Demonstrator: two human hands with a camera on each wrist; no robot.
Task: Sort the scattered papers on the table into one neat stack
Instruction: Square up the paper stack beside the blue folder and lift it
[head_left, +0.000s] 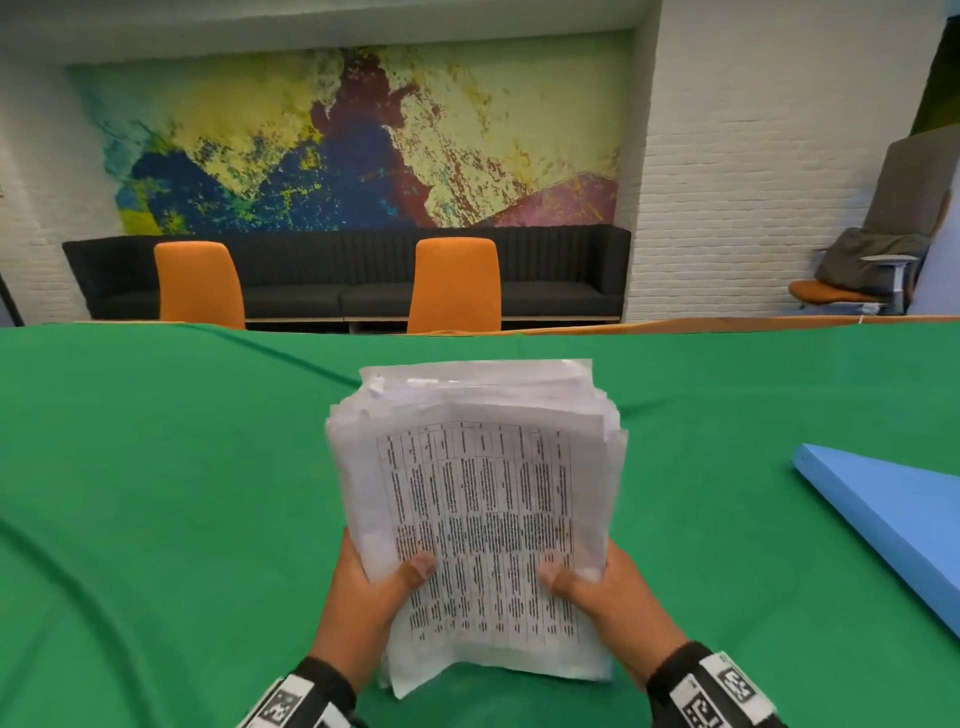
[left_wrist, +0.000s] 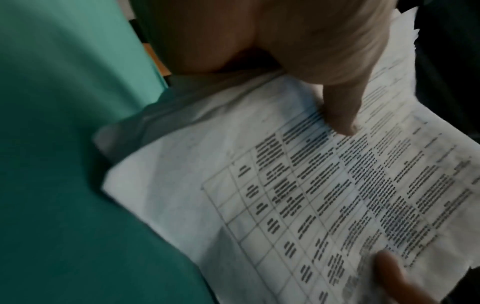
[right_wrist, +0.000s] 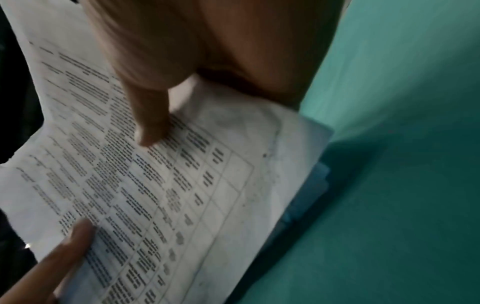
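Note:
A thick stack of white papers (head_left: 478, 499) with a printed table on its top sheet stands tilted on the green table (head_left: 156, 467), its lower edge near the cloth. My left hand (head_left: 371, 587) grips the stack's lower left side, thumb on the top sheet. My right hand (head_left: 597, 587) grips the lower right side the same way. The stack's upper edges are uneven. In the left wrist view my left thumb presses the stack (left_wrist: 311, 195); in the right wrist view my right thumb presses the stack (right_wrist: 168, 185). The fingers behind the stack are hidden.
A flat blue folder (head_left: 893, 519) lies at the table's right edge. Two orange chairs (head_left: 200, 283) stand behind the far edge, in front of a dark sofa (head_left: 545, 275). The green cloth has creases at the left.

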